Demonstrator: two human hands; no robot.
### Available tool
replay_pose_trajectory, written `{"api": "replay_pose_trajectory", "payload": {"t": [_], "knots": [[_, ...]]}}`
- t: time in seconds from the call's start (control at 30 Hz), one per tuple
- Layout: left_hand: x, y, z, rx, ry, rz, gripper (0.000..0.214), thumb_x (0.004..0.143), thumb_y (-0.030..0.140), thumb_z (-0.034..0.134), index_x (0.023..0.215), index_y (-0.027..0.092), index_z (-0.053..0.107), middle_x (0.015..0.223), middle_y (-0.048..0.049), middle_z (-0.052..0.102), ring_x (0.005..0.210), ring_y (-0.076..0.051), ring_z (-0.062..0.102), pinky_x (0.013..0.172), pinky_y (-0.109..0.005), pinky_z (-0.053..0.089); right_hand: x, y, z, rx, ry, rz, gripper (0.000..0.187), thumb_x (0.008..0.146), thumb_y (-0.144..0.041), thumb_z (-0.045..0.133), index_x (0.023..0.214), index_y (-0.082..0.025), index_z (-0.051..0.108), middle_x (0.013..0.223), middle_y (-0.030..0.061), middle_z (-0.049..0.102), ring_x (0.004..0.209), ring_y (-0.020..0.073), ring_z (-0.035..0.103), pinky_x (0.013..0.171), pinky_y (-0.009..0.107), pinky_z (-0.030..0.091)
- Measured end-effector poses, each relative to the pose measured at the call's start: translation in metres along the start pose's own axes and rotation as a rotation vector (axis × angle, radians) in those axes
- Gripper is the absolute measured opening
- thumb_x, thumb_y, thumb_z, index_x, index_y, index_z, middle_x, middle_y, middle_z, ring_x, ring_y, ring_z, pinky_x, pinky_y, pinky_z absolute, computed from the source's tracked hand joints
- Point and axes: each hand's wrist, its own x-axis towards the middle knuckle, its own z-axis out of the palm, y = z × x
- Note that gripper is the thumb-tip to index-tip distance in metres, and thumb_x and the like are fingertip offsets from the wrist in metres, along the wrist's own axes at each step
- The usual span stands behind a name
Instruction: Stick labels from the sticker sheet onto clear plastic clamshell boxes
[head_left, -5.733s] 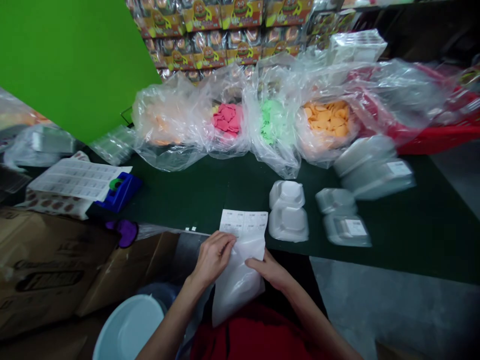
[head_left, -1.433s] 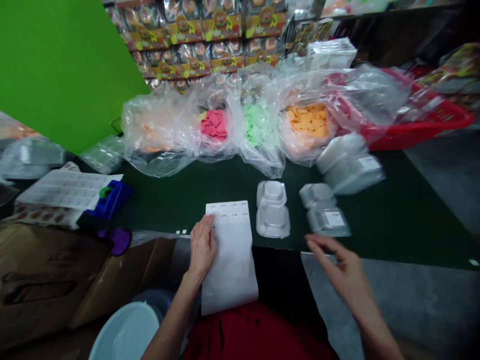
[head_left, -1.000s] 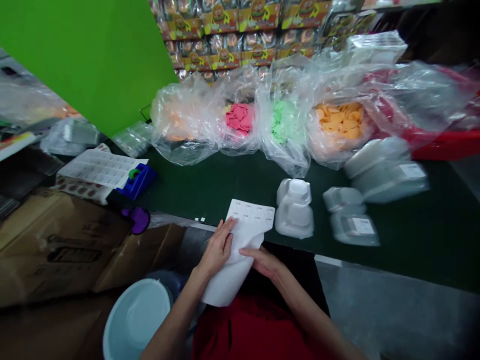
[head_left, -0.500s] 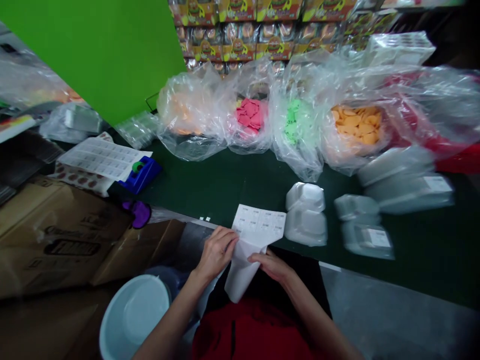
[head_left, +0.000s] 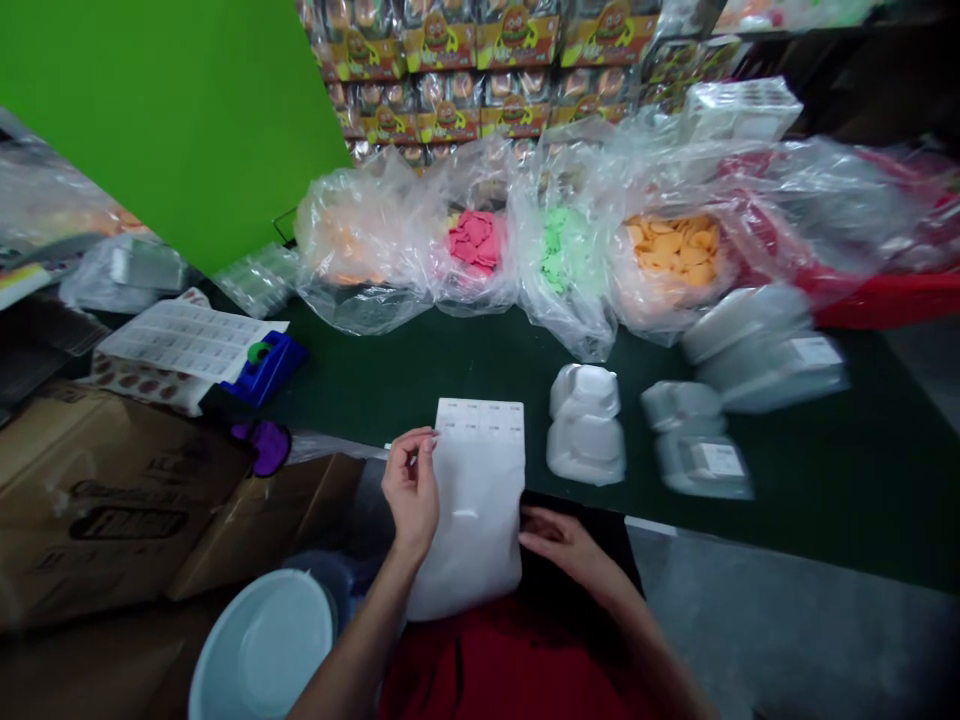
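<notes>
A white sheet of stickers (head_left: 469,520) lies half on the table edge and half over my lap. Printed labels show in rows along its top, while the lower part is blank. At the sheet's upper left edge, my left hand (head_left: 412,490) has thumb and fingers pinched together; whatever is between the tips is too small to make out. My right hand (head_left: 566,545) grips the sheet's right edge lower down. Just right of the sheet stands a closed white clamshell container (head_left: 586,440), with a labelled clamshell container (head_left: 697,445) beyond it.
Stacked clamshells (head_left: 765,350) stand farther right. Along the back are plastic bags with pink pieces (head_left: 475,242), green pieces (head_left: 556,250) and orange pieces (head_left: 675,250). A blue tape dispenser (head_left: 266,370) and more label sheets (head_left: 184,335) are left, above a cardboard box (head_left: 127,480) and basin (head_left: 262,640).
The sheet was bent and folded between my hands; now it is spread flatter. My left hand has turned upward and pinches at its edge. The view has shifted slightly right.
</notes>
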Motion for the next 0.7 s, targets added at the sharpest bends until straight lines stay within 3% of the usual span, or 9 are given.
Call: {"api": "replay_pose_trajectory", "payload": {"t": [0.1,0.17,0.23,0.3,0.4,0.5,0.6,0.7], "knots": [[-0.022,0.019,0.003,0.153,-0.124,0.368,0.010,0.103,0.021,0.060,0.107,0.021,0.070,0.119,-0.0109,0.073,0.113,-0.023,0.072,0.099,-0.041,0.062,-0.032,-0.020,-0.017,-0.220,0.095,-0.128,0.044,0.078,-0.063,0.085,0.089,-0.020,0.082,0.082,0.0056,0.076,0.083,0.0249,0.068,0.080,0.036,0.053],[-0.041,0.028,0.010,0.163,-0.263,0.576,0.020,0.102,0.012,0.060,0.116,0.022,0.069,0.124,-0.0120,0.072,0.114,-0.023,0.073,0.096,-0.040,0.064,-0.047,-0.037,-0.010,-0.120,0.081,-0.190,0.044,0.090,-0.064,0.074,0.095,-0.021,0.082,0.085,0.0055,0.075,0.084,0.0224,0.067,0.079,0.033,0.052],[-0.057,0.035,0.019,0.113,-0.397,0.725,0.030,0.100,0.006,0.059,0.124,0.022,0.067,0.127,-0.0133,0.071,0.116,-0.023,0.072,0.094,-0.037,0.065,-0.051,-0.053,0.004,0.056,0.062,-0.249,0.040,0.089,-0.061,0.077,0.098,-0.022,0.079,0.088,0.0041,0.074,0.083,0.0201,0.066,0.078,0.031,0.052],[-0.065,0.042,0.027,0.049,-0.506,0.794,0.034,0.099,0.005,0.060,0.128,0.021,0.065,0.129,-0.0142,0.070,0.120,-0.024,0.071,0.094,-0.037,0.065,-0.047,-0.065,0.015,0.200,0.095,-0.295,0.038,0.080,-0.057,0.087,0.087,-0.022,0.075,0.082,0.0006,0.070,0.074,0.0166,0.061,0.073,0.029,0.050],[-0.062,0.058,0.034,0.014,-0.577,0.684,0.031,0.100,0.018,0.065,0.131,0.021,0.064,0.135,-0.0163,0.065,0.128,-0.028,0.065,0.103,-0.045,0.061,-0.042,-0.075,0.014,0.241,0.201,-0.334,0.041,0.070,-0.052,0.094,0.074,-0.020,0.069,0.068,-0.0036,0.061,0.063,0.0124,0.050,0.064,0.026,0.043],[-0.045,0.078,0.040,-0.002,-0.601,0.351,0.030,0.101,0.028,0.067,0.130,0.022,0.066,0.130,-0.0141,0.066,0.120,-0.027,0.066,0.099,-0.043,0.059,-0.046,-0.081,0.002,0.162,0.213,-0.363,0.039,0.069,-0.049,0.094,0.072,-0.020,0.070,0.068,-0.0030,0.062,0.063,0.0123,0.050,0.063,0.026,0.040],[-0.026,0.098,0.052,-0.059,-0.774,0.133,0.008,0.100,0.026,0.068,0.104,0.021,0.072,0.101,-0.0064,0.070,0.093,-0.019,0.068,0.083,-0.032,0.056,-0.052,-0.088,-0.006,0.131,0.167,-0.377,0.035,0.073,-0.049,0.091,0.073,-0.020,0.072,0.069,-0.0019,0.064,0.065,0.0133,0.052,0.064,0.027,0.042],[-0.011,0.111,0.070,-0.103,-0.825,0.103,0.016,0.100,0.025,0.065,0.085,0.020,0.069,0.089,-0.0037,0.068,0.086,-0.017,0.065,0.081,-0.030,0.051,-0.054,-0.094,-0.014,0.127,0.228,-0.410,0.031,0.075,-0.049,0.089,0.087,-0.021,0.081,0.071,-0.0011,0.066,0.067,0.0138,0.053,0.066,0.028,0.043]]}}
